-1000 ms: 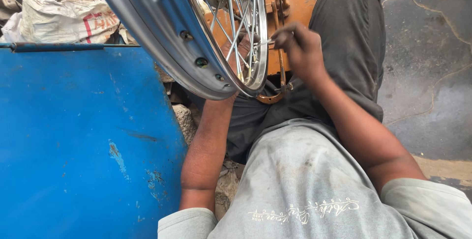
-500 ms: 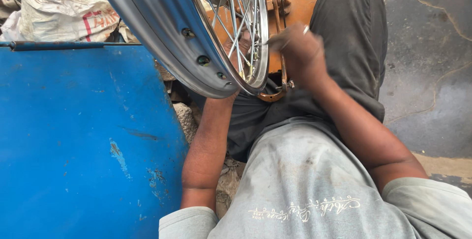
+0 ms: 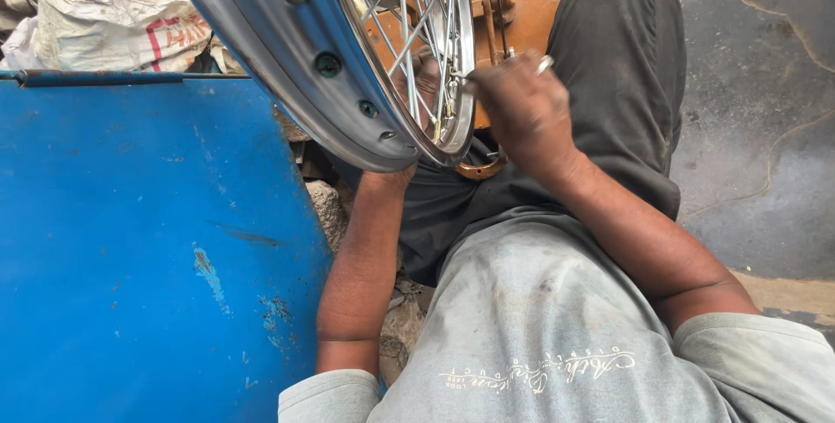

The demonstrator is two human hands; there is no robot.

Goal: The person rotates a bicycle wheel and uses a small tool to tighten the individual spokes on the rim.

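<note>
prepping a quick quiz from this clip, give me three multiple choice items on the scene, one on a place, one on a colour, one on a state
1. Where is the left hand?
A. on the blue panel
B. behind the spokes of the wheel
C. on the person's knee

2. What colour is the large flat panel beside the person?
A. blue
B. green
C. white

3. How is the right hand?
A. open and flat on the ground
B. hanging free of everything
C. closed on a small metal tool at the spokes

Answers:
1. B, the hand shows through the spokes, inside the wheel rim.
2. A, its painted face is blue with scuffs.
3. C, the fingers are curled around a small metal tool held at the rim's edge.
</note>
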